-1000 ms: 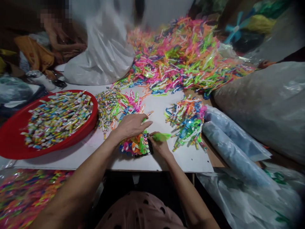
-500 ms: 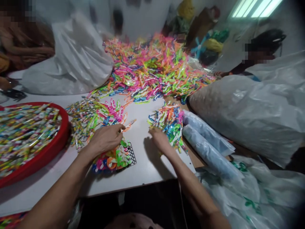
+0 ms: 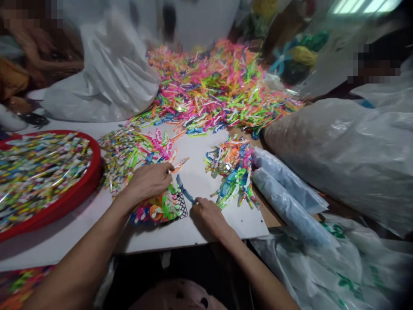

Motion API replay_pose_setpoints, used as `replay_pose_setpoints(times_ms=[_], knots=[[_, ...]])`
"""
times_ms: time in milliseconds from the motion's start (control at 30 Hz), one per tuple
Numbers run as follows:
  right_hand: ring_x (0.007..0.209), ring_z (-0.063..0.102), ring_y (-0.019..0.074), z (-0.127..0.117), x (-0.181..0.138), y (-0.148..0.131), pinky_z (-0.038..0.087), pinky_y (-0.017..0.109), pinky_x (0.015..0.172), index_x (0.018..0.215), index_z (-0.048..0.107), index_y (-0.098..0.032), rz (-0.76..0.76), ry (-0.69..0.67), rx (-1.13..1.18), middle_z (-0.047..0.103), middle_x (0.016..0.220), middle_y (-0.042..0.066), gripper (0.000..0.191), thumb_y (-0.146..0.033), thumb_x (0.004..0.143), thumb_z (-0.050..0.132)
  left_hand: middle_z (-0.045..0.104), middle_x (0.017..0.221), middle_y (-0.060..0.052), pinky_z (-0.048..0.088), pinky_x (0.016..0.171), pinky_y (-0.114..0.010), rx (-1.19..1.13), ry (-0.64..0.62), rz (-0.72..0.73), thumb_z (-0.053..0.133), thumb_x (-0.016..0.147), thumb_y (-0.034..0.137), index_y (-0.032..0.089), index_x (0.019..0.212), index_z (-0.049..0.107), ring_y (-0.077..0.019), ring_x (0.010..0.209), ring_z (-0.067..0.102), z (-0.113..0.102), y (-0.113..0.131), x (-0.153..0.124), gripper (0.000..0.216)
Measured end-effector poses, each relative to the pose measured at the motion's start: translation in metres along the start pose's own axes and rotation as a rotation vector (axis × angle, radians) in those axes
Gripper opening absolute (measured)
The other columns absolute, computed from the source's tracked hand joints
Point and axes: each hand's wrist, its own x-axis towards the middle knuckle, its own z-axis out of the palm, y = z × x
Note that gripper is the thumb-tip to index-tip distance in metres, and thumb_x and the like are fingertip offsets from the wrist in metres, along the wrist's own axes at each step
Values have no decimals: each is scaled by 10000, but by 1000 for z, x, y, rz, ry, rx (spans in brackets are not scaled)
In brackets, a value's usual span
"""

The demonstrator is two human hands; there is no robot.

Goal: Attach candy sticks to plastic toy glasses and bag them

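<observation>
My right hand pinches one end of a slim blue plastic piece, which slants up and left over the white table. Fingers pressed together, my left hand is closed above a black mesh basket of colourful plastic pieces; what it holds, if anything, is hidden. Just beyond its fingertips lies an orange piece with a thin stick. Left of that hand spreads a heap of short patterned sticks. A smaller pile of bright pieces and sticks lies beyond my right hand.
A red tub full of patterned sticks stands at the left. Across the back rises a large heap of neon pieces. Rolled clear plastic and a big filled sack flank the right. Other people sit at both sides.
My right hand has come from the right-hand pile toward the basket, and the blue plastic piece now shows in its fingers. My left hand stays near the basket. The view has shifted slightly.
</observation>
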Motion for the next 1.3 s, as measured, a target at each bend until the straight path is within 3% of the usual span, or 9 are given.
replay_pose_setpoints(times_ms=[100, 267, 367, 500, 700, 800, 1000, 1133, 1300], knots=[[903, 610, 195, -3, 8, 7, 432, 260, 679, 1054, 598, -172, 262, -16, 56, 632, 1031, 95, 233, -99, 922, 420, 710, 1103, -80, 496, 811, -415, 7, 5, -10, 380, 813, 309, 268, 1171, 642, -323, 996, 656, 0, 2, 0, 446], [802, 639, 212, -2, 34, 8, 423, 280, 657, 967, 607, -152, 410, 9, 208, 665, 928, 106, 183, -142, 881, 446, 717, 1078, -82, 498, 784, -409, -1, 8, -3, 387, 802, 287, 269, 1142, 649, -320, 966, 664, 1, 0, -3, 430], [733, 618, 194, -1, 37, 11, 431, 277, 663, 885, 603, -166, 440, 174, 515, 654, 797, 61, 109, -233, 826, 539, 712, 1092, -71, 489, 820, -408, -18, 22, 6, 398, 808, 289, 271, 1160, 639, -304, 974, 661, 2, -1, -4, 427], [712, 601, 172, 8, 34, 0, 471, 281, 690, 986, 572, -175, 369, 453, 910, 639, 823, 33, 253, -355, 808, 568, 704, 1098, -53, 481, 852, -405, -75, 67, 55, 424, 817, 299, 272, 1197, 617, -283, 989, 650, 2, -1, -6, 426], [818, 625, 201, 32, 38, -18, 492, 343, 804, 963, 606, -193, 310, 389, 1016, 654, 883, 56, 216, -344, 864, 488, 683, 1132, -21, 469, 869, -368, -121, 118, 126, 425, 879, 405, 277, 1091, 659, -250, 1017, 630, 1, 0, -10, 340], [918, 630, 207, 28, 47, -16, 472, 319, 863, 970, 603, -159, 263, 295, 895, 664, 970, 97, 189, -271, 881, 480, 707, 1063, -21, 467, 844, -367, -124, 109, 125, 393, 902, 458, 268, 1039, 675, -252, 973, 644, 2, -1, -9, 366], [901, 651, 264, -2, 70, -35, 483, 344, 739, 1139, 536, -89, 254, -100, 225, 642, 1044, 182, 290, -91, 873, 422, 703, 1099, -43, 467, 829, -376, -122, 70, 117, 333, 870, 655, 265, 1124, 652, -288, 1005, 637, 1, -2, -5, 564], [898, 639, 208, -17, 56, -15, 470, 276, 740, 1086, 589, -150, 139, -168, 194, 655, 1010, 108, 234, -144, 908, 438, 704, 1100, -51, 469, 815, -391, -44, 18, 64, 391, 859, 493, 262, 1124, 656, -304, 991, 642, -2, -4, -1, 440], [985, 577, 237, -31, 24, 39, 450, 300, 747, 1007, 638, -111, 251, -102, -120, 600, 1060, 163, 282, -41, 897, 388, 710, 1086, -38, 476, 773, -408, -52, 38, 42, 377, 852, 480, 281, 1100, 659, -321, 973, 646, -2, -7, 0, 425]])
